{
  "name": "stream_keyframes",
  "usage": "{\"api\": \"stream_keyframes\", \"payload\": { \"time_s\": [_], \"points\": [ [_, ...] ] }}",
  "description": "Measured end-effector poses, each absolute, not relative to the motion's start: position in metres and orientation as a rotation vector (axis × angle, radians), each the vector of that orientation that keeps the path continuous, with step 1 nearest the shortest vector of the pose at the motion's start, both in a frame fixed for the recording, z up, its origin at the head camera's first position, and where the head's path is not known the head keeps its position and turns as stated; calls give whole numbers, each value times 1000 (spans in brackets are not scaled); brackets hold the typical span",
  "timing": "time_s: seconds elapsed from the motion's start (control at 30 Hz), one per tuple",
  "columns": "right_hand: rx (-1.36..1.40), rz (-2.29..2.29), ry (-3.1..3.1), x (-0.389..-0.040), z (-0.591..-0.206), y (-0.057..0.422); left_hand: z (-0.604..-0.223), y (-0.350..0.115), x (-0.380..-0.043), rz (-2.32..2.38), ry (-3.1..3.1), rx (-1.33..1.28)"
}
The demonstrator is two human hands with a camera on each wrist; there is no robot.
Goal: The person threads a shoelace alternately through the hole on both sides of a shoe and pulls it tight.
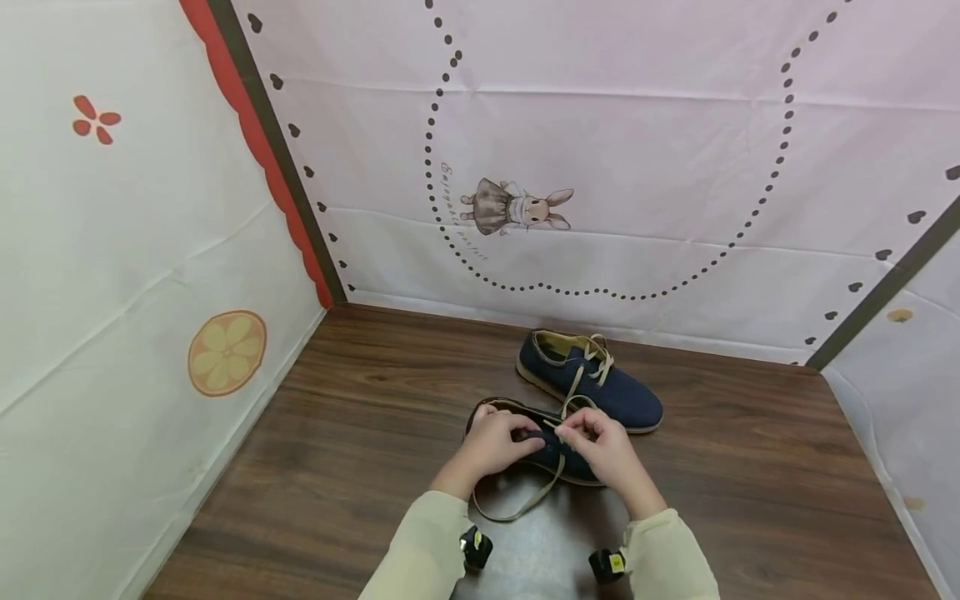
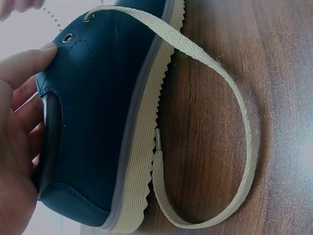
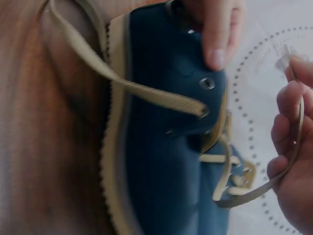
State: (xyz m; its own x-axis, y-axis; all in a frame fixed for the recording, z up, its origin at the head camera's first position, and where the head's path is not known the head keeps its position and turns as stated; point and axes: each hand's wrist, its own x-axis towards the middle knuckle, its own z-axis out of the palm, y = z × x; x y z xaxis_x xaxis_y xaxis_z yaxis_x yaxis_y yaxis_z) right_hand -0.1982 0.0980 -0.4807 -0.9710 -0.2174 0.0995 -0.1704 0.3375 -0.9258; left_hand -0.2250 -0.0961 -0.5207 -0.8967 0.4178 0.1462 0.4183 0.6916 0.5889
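Observation:
A navy lace-up shoe (image 1: pixel 576 467) with a cream ridged sole sits sole-down on the wooden floor. My left hand (image 1: pixel 495 442) grips its ankle opening, the thumb (image 2: pixel 36 61) on the outside near an eyelet and the fingers on the inner side. My right hand (image 1: pixel 606 450) holds a beige shoelace (image 3: pixel 252 195) raised above the shoe. Its end is pinched between thumb and index finger, and the rest runs past the palm. From a near-side eyelet, another lace end (image 2: pixel 242 100) loops down onto the floor, its tip against the sole.
Just behind, a matching navy shoe (image 1: pixel 630 402) with threaded beige laces stands close to the rear wall. A fabric wall (image 1: pixel 637 183) printed with a rabbit and dots rises behind it. White side walls (image 1: pixel 127 275) bound the brown wood-look floor (image 1: pixel 360 392).

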Motion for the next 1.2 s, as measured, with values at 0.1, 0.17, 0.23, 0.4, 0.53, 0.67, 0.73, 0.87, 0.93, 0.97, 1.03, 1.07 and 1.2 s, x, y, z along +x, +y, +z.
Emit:
{"api": "stream_keyframes", "payload": {
  "time_s": [0.1, 0.17, 0.23, 0.4, 0.53, 0.67, 0.73, 0.87, 0.93, 0.97, 1.03, 1.07, 1.2],
  "points": [
    [-301, -1660, 2483, -197, -494, 101, -521, -97, -226, -1065, -2897, -716],
    [-301, -1626, 2479, -194, -499, 102, -521, -98, -227, -1094, -2902, -715],
    [-300, -1605, 2498, -192, -504, 101, -520, -98, -227, -1112, -2907, -714],
    [-205, -1602, 2600, -190, -514, 97, -519, -98, -226, -1131, -2914, -707],
    [-152, -1587, 2665, -189, -518, 93, -519, -98, -226, -1138, -2915, -705],
    [-151, -1537, 2741, -188, -522, 90, -521, -98, -227, -1153, -2915, -708],
    [-151, -1517, 2785, -187, -523, 88, -522, -99, -227, -1168, -2914, -713],
    [-153, -1497, 2840, -187, -525, 85, -522, -99, -227, -1205, -2911, -722],
    [-170, -1498, 2857, -187, -526, 84, -522, -99, -227, -1220, -2913, -723],
    [-179, -1493, 2874, -187, -526, 83, -522, -99, -227, -1234, -2918, -718],
    [-191, -1484, 2913, -188, -527, 83, -522, -99, -227, -1268, -2927, -706],
    [-195, -1473, 2937, -189, -527, 83, -521, -99, -226, -1288, -2931, -699],
    [-255, -1349, 3039, -194, -529, 85, -521, -99, -226, -1380, -2944, -682]
  ]
}}
